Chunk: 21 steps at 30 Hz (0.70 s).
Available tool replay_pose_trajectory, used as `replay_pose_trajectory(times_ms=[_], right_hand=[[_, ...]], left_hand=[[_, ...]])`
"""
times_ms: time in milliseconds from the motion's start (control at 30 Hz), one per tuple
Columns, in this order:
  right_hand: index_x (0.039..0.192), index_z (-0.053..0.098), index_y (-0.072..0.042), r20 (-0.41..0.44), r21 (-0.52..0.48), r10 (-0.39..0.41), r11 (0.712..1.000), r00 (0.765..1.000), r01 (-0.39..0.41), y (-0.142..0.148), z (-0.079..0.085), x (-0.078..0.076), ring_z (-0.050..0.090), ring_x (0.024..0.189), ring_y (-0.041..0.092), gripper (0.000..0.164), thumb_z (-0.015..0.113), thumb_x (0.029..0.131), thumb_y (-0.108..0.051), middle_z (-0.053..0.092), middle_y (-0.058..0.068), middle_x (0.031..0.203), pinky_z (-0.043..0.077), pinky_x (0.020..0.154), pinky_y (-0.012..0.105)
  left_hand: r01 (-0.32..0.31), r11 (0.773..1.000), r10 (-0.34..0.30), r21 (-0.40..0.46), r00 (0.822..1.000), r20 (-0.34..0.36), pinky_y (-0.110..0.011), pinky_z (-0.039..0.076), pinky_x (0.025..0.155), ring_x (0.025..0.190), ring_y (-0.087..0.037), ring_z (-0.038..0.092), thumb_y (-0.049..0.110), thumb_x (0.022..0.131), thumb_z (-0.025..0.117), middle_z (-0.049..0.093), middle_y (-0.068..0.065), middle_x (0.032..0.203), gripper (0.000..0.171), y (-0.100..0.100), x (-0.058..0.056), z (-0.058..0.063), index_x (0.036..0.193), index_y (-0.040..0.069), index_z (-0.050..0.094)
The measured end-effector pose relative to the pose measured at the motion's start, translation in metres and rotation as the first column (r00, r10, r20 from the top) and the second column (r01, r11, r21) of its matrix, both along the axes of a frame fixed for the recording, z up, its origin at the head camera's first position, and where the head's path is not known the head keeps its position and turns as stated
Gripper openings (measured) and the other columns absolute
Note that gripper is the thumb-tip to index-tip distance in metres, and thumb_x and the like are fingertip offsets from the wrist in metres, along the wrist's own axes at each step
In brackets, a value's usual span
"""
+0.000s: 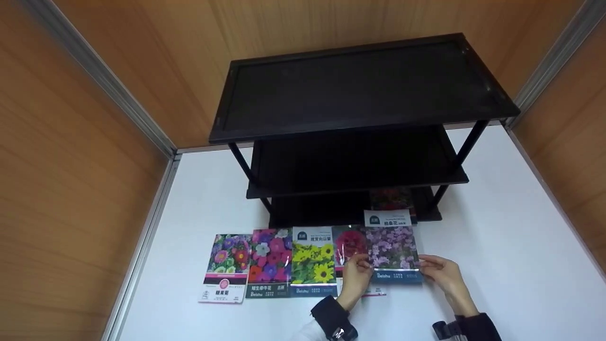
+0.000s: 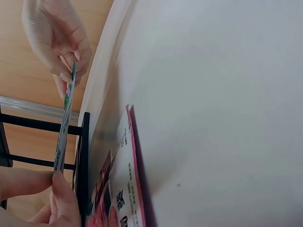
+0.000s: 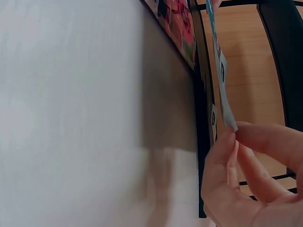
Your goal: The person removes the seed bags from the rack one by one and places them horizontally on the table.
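Note:
Both hands hold a flower seed packet (image 1: 392, 246) with pale purple blossoms and a blue bottom band. My left hand (image 1: 355, 280) pinches its left edge between thumb and finger, and my right hand (image 1: 445, 279) pinches the right edge. In the left wrist view the packet (image 2: 65, 123) is seen edge-on, lifted above the white table. Beneath and left of it lies a packet with a red flower (image 1: 349, 244), partly hidden by the left hand and the held packet. Another red-flowered packet (image 1: 392, 198) lies on the rack's bottom shelf, partly hidden behind the held one.
A black three-tier rack (image 1: 360, 90) stands at the back of the white table (image 1: 492, 227). Left of the hands lie a yellow-flower packet (image 1: 313, 260), a pink-and-purple one (image 1: 269, 261) and a mixed-flower one (image 1: 225, 267) in a row. Wood-grain walls (image 1: 85, 189) enclose the table.

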State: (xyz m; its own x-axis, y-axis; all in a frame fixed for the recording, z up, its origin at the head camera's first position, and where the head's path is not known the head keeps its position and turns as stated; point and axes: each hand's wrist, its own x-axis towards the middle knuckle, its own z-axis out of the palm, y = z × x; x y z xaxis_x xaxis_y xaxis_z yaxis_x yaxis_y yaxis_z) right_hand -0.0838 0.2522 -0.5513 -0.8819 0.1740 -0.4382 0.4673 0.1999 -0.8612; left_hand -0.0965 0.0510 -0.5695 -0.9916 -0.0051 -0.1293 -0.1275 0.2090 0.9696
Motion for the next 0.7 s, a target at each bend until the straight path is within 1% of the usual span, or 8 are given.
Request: replay_pose_trajectory(times_ms=[267, 367, 600, 700], right_hand=[[0.114, 0.049, 0.014, 0.056, 0.004, 0.012, 1.0, 0.998, -0.012, 0.003, -0.001, 0.003, 0.056, 0.072, 0.009, 0.038, 0.053, 0.078, 0.006, 0.06, 0.005, 0.083, 0.048, 0.066, 0.023], [0.114, 0.049, 0.015, 0.063, -0.005, 0.017, 1.0, 0.998, -0.016, 0.005, -0.002, 0.005, 0.056, 0.073, 0.009, 0.038, 0.054, 0.077, 0.006, 0.061, 0.006, 0.084, 0.049, 0.067, 0.023], [0.113, 0.05, 0.015, 0.078, -0.006, 0.015, 1.0, 0.997, -0.014, 0.007, -0.005, 0.008, 0.057, 0.072, 0.01, 0.036, 0.053, 0.078, 0.007, 0.062, 0.006, 0.083, 0.049, 0.066, 0.024], [0.113, 0.049, 0.015, 0.085, -0.025, 0.012, 1.0, 0.996, -0.01, 0.008, -0.006, 0.009, 0.057, 0.073, 0.01, 0.037, 0.053, 0.077, 0.007, 0.062, 0.005, 0.082, 0.049, 0.066, 0.024]], left_hand=[[0.009, 1.0, -0.009, 0.023, 1.0, -0.001, -0.018, 0.042, 0.053, 0.058, -0.003, 0.046, -0.014, 0.067, 0.054, 0.052, -0.003, 0.068, 0.028, 0.002, 0.006, -0.004, 0.094, -0.009, 0.057], [0.01, 1.0, -0.01, 0.019, 1.0, 0.012, -0.017, 0.041, 0.053, 0.058, -0.003, 0.046, -0.015, 0.067, 0.053, 0.052, -0.003, 0.068, 0.028, 0.003, 0.008, -0.005, 0.094, -0.009, 0.057], [0.018, 1.0, -0.018, 0.001, 1.0, 0.007, -0.017, 0.04, 0.053, 0.058, -0.002, 0.043, -0.014, 0.066, 0.054, 0.052, -0.004, 0.068, 0.028, 0.003, 0.012, -0.007, 0.093, -0.008, 0.057], [0.02, 1.0, -0.02, 0.012, 1.0, 0.012, -0.017, 0.039, 0.052, 0.058, -0.002, 0.042, -0.015, 0.065, 0.054, 0.051, -0.004, 0.068, 0.028, 0.003, 0.013, -0.007, 0.093, -0.009, 0.057]])
